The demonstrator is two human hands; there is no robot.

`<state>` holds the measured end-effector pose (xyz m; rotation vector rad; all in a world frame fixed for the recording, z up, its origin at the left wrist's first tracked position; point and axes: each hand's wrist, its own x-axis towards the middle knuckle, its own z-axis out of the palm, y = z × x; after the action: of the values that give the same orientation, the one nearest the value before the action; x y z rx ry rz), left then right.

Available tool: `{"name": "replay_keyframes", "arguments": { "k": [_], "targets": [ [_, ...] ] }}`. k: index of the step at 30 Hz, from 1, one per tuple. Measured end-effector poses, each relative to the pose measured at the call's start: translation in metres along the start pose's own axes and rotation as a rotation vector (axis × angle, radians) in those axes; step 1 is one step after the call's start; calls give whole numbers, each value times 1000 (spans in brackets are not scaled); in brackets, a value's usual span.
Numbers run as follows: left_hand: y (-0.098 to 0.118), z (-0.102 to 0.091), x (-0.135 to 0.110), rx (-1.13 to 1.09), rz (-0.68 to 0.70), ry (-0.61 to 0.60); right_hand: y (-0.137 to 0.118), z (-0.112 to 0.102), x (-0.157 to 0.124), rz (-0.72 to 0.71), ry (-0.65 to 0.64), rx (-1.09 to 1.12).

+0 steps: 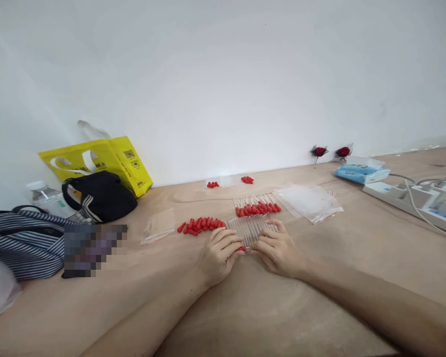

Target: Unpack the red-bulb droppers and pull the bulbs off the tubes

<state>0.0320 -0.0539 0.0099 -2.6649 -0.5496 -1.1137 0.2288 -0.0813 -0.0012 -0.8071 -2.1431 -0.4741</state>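
Left hand (218, 253): thumb and fingers pinch a red bulb (241, 248), just beside the loose bulbs (200, 225).
Red bulb: low between the hands; joining it to a thin tube (249, 248) looks like the step in hand.
Clear tubes (248, 229): rowed between the hands, bulb-topped tubes (258, 208) behind.
Right hand (280, 252): fingertips closed, apparently on the thin tube; next move calls for steady alignment.
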Motion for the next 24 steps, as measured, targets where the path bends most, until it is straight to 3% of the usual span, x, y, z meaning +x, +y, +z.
{"name": "replay_keyframes", "arguments": {
  "k": [6,20,24],
  "targets": [
    [0,-2,-2,-27,10,7,1,-3,0,-62,28,10],
    [5,-7,-3,-57,13,-93,2,-8,-7,-34,-42,70],
    [-2,-14,-9,-43,2,3,14,-16,-16,71,-61,68]
  ]
}}
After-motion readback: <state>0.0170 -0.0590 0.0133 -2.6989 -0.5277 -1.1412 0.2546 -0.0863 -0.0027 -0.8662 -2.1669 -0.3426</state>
